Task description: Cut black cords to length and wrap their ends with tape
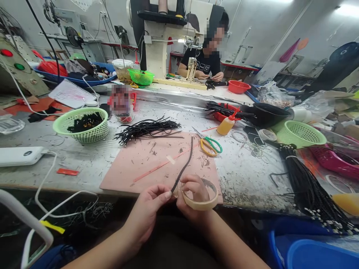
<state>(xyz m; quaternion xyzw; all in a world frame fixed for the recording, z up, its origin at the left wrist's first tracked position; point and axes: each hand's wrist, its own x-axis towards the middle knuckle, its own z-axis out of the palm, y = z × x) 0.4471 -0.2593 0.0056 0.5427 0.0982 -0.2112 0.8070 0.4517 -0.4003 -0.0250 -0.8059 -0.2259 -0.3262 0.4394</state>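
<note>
My left hand (150, 203) pinches the near end of a black braided cord (183, 168) between thumb and fingers. The cord runs away from me over a pink board (120, 173). Close beside it, my right hand (193, 196) is curled through a roll of masking tape (206, 203), its fingertips near the cord's end. A short bit of tape seems to reach the cord there, though the fingers partly hide it. On the board lie a red plastic strip (157, 167) and scissors (209, 144) with green and orange handles. A bundle of black cords (146, 129) rests at the board's far edge.
A green basket (81, 125) with black pieces stands left, near a white power bank (21, 156). A glue bottle (226, 124) is behind the scissors. Braided cords (311, 186) hang over the right edge. Across the table, a person (209, 56) works by a sewing machine (155, 48).
</note>
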